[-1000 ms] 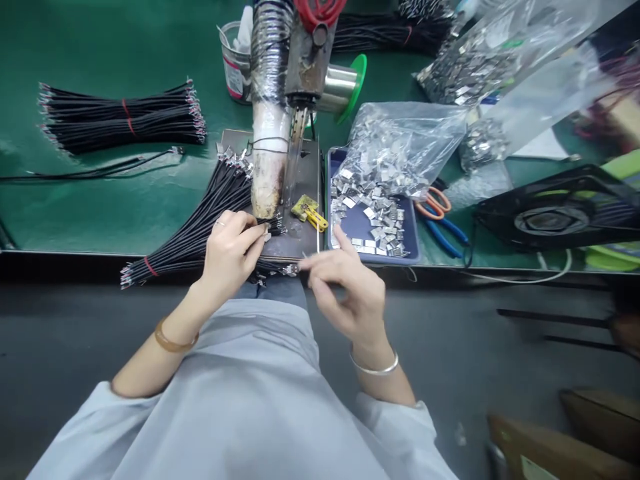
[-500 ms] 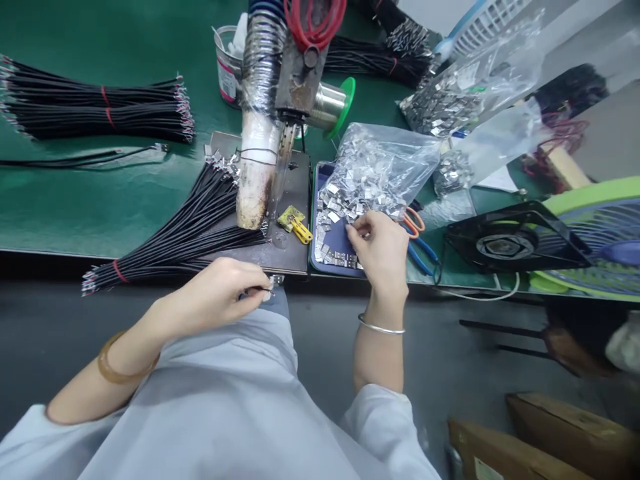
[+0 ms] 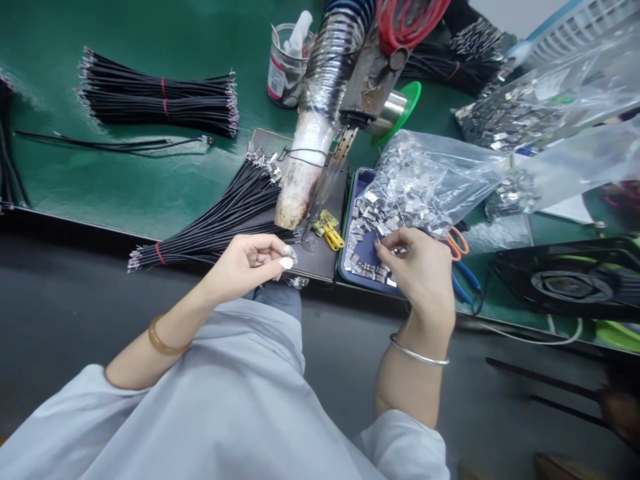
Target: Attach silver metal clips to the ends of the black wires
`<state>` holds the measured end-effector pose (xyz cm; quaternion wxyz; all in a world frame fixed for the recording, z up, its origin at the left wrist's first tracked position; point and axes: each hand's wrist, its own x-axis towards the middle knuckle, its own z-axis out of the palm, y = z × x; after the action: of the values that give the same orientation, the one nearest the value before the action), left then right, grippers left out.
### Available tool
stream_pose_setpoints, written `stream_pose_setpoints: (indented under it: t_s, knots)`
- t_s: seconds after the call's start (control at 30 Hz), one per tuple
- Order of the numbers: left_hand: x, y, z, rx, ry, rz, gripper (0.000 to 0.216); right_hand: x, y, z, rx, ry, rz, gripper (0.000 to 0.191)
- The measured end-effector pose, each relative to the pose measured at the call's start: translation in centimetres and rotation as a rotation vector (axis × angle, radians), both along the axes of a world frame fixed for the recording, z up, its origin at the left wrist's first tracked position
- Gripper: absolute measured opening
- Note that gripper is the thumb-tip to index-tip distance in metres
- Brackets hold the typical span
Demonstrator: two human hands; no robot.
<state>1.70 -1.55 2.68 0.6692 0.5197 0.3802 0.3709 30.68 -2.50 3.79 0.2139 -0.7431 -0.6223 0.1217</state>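
Note:
My left hand (image 3: 253, 263) is closed in a pinch just in front of the dark work board (image 3: 320, 267), thumb and forefinger together. Whatever lies between those fingertips is too small to name. Over the front of a blue tray (image 3: 349, 263), my right hand (image 3: 420, 270) pinches with thumb and forefinger. What it grips, if anything, is too small to make out. Small metal connectors (image 3: 367, 213) lie loose in the tray, spilling from a clear plastic bag (image 3: 465, 177). Left of the board's middle, a fanned bundle of black cables (image 3: 215, 220) rests partly on it.
A soldering iron (image 3: 340, 157) and a wrapped hose (image 3: 305, 167) hang over the board, beside a yellow clip-like piece (image 3: 333, 237). Behind stand a solder spool (image 3: 395, 113) and a cup (image 3: 285, 77). Orange-and-blue-handled pliers (image 3: 465, 280) and a black fan (image 3: 565, 283) are at right.
The view has swung left, so the bench appears shifted right. A thin dark wire showed at my left fingertips before; now that hand is turned more open to view. My right hand stays over the tray.

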Motion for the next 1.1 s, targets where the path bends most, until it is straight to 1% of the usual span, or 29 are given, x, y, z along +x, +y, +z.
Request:
stream_pose_setpoints:
  t_s: [0.07,0.13,0.2,0.27,0.33,0.37,0.43,0.5,0.53,0.6,0.67,0.73,0.8,0.83,0.87,0.9,0.97,1.03,1.1]
  knots:
    - [0.0,0.0,0.0,0.009,0.01,0.004,0.014,0.0,0.4,0.4,-0.046,0.042,0.079,0.009]
    - [-0.1,0.0,0.2,0.064,0.06,-0.045,0.011,-0.1,0.6,0.8,-0.093,0.077,0.144,0.008]
    - [-0.3,0.0,0.4,0.197,0.156,-0.162,0.01,-0.1,0.5,1.0,-0.14,0.093,0.186,0.009]
    - [-0.5,0.1,0.7,0.397,0.257,-0.315,0.012,-0.2,0.3,1.2,-0.177,0.081,0.211,0.01]
    - [-0.7,0.2,0.7,0.57,0.33,-0.446,0.016,-0.3,0.0,1.4,-0.188,0.02,0.213,0.01]
    - [-0.7,0.3,0.7,0.623,0.355,-0.477,0.017,-0.4,-0.1,1.4,-0.18,-0.026,0.206,0.011]
    - [-0.6,0.4,0.4,0.67,0.393,-0.475,0.017,-0.5,-0.3,1.5,-0.152,-0.112,0.198,0.012]
    - [-0.4,0.4,0.0,0.654,0.402,-0.4,0.016,-0.6,-0.5,1.3,-0.128,-0.14,0.211,0.014]
    - [-0.3,0.4,-0.2,0.619,0.386,-0.345,0.016,-0.7,-0.7,1.2,-0.114,-0.129,0.216,0.016]
    - [-0.1,0.4,-0.6,0.491,0.31,-0.234,0.015,-1.1,-1.2,0.8,-0.044,-0.077,0.182,0.017]
    - [0.1,0.2,-1.0,0.325,0.203,-0.13,0.013,-1.9,-2.0,0.6,0.111,0.002,0.091,0.016]
    - [0.3,0.0,-1.1,0.193,0.105,-0.047,0.012,-3.1,-3.0,0.5,0.317,0.094,-0.031,0.016]
    - [0.5,-0.1,-0.9,0.124,0.054,0.011,0.011,-4.8,-4.2,0.5,0.485,0.192,-0.145,0.018]
    - [0.5,-0.2,-0.8,0.107,0.046,0.028,0.011,-5.7,-4.8,0.5,0.512,0.257,-0.178,0.019]
    - [0.6,-0.2,-0.6,0.096,0.049,0.037,0.012,-6.6,-5.4,0.5,0.54,0.339,-0.177,0.02]
    - [0.6,-0.3,-0.4,0.091,0.057,0.042,0.013,-7.5,-5.8,0.4,0.536,0.418,-0.158,0.021]
    - [0.7,-0.3,-0.1,0.094,0.078,0.044,0.014,-9.3,-6.5,-0.1,0.525,0.531,-0.082,0.021]
    - [0.8,-0.5,0.2,0.114,0.102,0.046,0.014,-10.8,-6.6,-0.9,0.56,0.52,-0.027,0.015]
    - [0.8,-0.6,0.3,0.148,0.135,0.056,0.014,-12.0,-6.4,-2.0,0.602,0.439,0.01,0.008]
